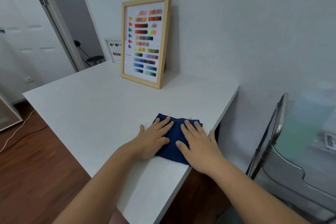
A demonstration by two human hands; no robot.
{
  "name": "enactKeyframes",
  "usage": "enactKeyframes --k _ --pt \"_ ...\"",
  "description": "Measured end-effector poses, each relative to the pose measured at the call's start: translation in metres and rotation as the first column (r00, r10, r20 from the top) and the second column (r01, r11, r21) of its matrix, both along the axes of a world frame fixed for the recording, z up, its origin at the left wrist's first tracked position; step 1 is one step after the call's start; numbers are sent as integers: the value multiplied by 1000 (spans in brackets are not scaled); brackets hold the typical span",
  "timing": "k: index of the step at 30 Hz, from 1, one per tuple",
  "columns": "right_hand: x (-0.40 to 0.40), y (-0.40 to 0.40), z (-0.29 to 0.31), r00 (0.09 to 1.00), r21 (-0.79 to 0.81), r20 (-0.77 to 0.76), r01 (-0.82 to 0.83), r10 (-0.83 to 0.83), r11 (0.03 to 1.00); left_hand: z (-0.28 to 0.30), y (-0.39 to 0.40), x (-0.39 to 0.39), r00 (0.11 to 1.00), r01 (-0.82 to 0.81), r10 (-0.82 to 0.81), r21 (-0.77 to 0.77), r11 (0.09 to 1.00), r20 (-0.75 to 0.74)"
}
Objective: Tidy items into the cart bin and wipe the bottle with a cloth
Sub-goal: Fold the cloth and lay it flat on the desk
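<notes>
White matte tabletop [101, 100] against pale wall, wood-framed colour chart [145, 42] leaning behind. Folded navy cloth [175, 137] near the edge, pressed flat under left hand [153, 137] and right hand [198, 144], fingers spread open, gripping nothing.

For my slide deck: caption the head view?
Both hands flat on folded navy cloth on white table.

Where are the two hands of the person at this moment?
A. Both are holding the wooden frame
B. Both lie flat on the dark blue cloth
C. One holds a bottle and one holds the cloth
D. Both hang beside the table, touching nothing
B: the left hand and the right hand press palm-down, fingers spread, on the dark blue cloth near the white table's edge.
</notes>
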State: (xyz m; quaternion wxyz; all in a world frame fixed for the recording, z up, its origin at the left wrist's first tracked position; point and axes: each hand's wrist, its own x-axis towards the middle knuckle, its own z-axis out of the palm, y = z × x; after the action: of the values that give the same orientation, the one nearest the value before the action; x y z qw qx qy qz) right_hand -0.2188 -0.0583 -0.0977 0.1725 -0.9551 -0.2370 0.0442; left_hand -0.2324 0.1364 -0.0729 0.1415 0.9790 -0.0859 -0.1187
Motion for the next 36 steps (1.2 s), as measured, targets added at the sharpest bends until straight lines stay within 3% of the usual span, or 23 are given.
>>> enactKeyframes --k 4,8,11,16,21,25,29,33,36 --pt "-25 11 -5 981 31 24 193 -193 981 12 -3 22 996 53 -63 -158 986 -60" --pt "-33 18 -6 962 73 15 272 -274 959 17 -6 30 988 150 -153 -137 979 -10" --pt "-26 12 -3 970 67 81 225 -230 972 13 -8 24 980 178 -180 38 983 88" --pt "8 -12 3 998 -28 47 45 -43 999 -3 -19 8 997 30 -38 115 993 69" --pt "25 -29 0 998 -72 61 -23 27 997 -13 -17 0 995 -26 7 191 981 95" --pt "21 -35 0 999 64 17 -47 46 997 -8 -20 -2 992 -28 5 175 984 130" --pt "17 -63 16 995 313 61 50 -73 949 -3 -32 -4 981 48 -67 102 994 183" --pt "10 -97 28 988 308 92 88 -121 947 -4 -37 -6 995 68 -77 149 986 59" --pt "1 -129 33 980 354 114 113 -162 929 7 -46 -3 994 72 -79 99 992 73"
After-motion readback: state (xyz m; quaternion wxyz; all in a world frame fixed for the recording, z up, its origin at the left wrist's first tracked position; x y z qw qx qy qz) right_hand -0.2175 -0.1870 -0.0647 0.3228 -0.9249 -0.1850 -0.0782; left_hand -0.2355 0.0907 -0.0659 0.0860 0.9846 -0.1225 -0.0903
